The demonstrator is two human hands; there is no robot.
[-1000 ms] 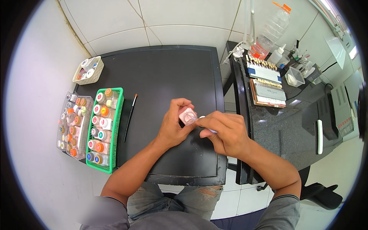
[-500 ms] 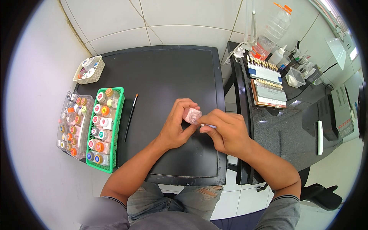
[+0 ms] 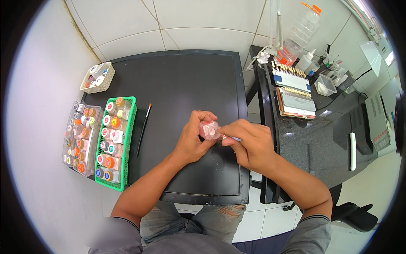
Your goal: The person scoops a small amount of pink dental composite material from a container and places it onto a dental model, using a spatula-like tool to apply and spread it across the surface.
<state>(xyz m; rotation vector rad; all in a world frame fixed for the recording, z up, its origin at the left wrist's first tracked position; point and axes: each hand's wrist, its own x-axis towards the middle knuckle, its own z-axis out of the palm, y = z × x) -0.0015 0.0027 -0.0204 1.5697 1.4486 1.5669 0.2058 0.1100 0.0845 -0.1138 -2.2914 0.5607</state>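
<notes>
My left hand (image 3: 193, 138) is closed round a small clear bottle (image 3: 209, 131) with pink contents, tilted so its mouth faces up and toward my right hand. In my right hand (image 3: 250, 143), thumb and fingers pinch a thin light-blue stick (image 3: 232, 138). Its near end reaches the bottle's mouth; my fingers hide much of it, so its exact kind is unclear. Both hands are above the right part of the black table (image 3: 186, 84). To their left lies a thin black brush (image 3: 144, 130) with a brown tip.
At left stand a green basket (image 3: 128, 158) and a clear bin (image 3: 94, 148), both full of small capped jars. Behind them is a cream basket (image 3: 100, 89). On the dark counter (image 3: 296, 156) at right are tooth-shade guides (image 3: 294, 86), a large plastic bottle (image 3: 299, 36) and a machine (image 3: 374, 122).
The bottle has shifted slightly left and turned a little in my left hand. My right hand has moved only slightly, with the stick still at the bottle's mouth.
</notes>
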